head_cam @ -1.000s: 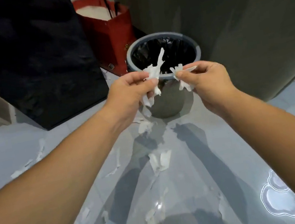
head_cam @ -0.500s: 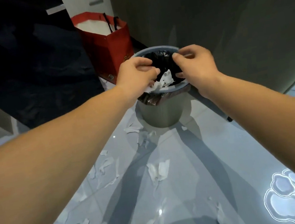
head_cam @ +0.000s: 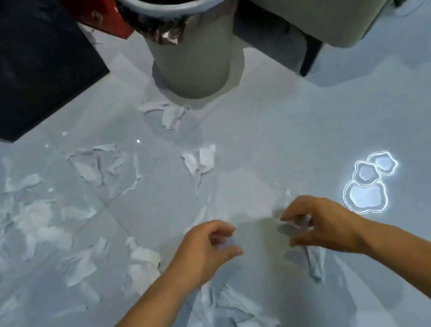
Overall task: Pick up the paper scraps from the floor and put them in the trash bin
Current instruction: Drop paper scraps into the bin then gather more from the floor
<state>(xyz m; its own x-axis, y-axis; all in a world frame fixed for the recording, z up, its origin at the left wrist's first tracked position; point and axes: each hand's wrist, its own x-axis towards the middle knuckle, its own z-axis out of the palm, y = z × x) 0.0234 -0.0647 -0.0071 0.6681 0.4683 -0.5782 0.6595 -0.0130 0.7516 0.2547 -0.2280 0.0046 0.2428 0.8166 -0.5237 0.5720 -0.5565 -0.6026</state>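
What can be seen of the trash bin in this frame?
The trash bin is a round, grey, plastic-looking container standing upright on the pale tiled floor, at the top centre of the view. A lighter grey ring caps its rim and clamps a dark glossy liner, whose crumpled edge hangs out below the ring. The far rim is cut off by the frame, and the contents cannot be made out. Torn paper scraps lie at its base. Neither hand touches it.
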